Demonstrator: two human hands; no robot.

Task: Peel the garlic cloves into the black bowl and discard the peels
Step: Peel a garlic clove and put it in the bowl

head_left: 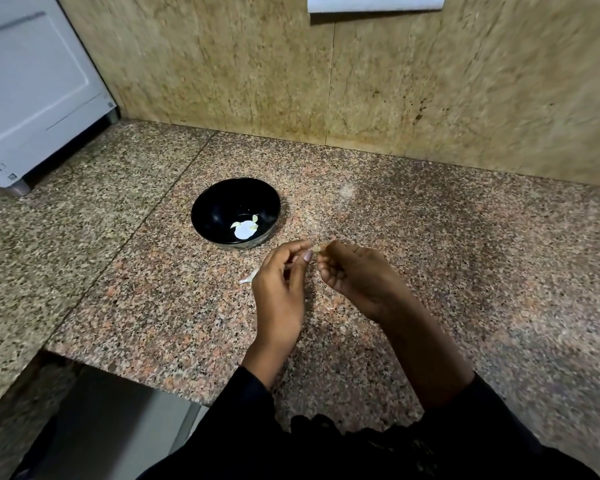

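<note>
Both grips narrow: left hand and right hand pinch one clove; strip skin beside bowl; drop only bare clove in.

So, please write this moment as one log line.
step: peeling | both hands: pinch garlic clove | black bowl: few peeled cloves

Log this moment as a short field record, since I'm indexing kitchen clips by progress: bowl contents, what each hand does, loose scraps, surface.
surface: speckled granite counter
bowl: round glossy black bowl, left of and beyond the hands
bowl contents: a few pale peeled garlic cloves
left hand: fingers pinch a small garlic clove
right hand: fingers pinch the same clove from the other side
scraps: white garlic peel on the counter beside the left hand
background: white appliance at far left
</note>
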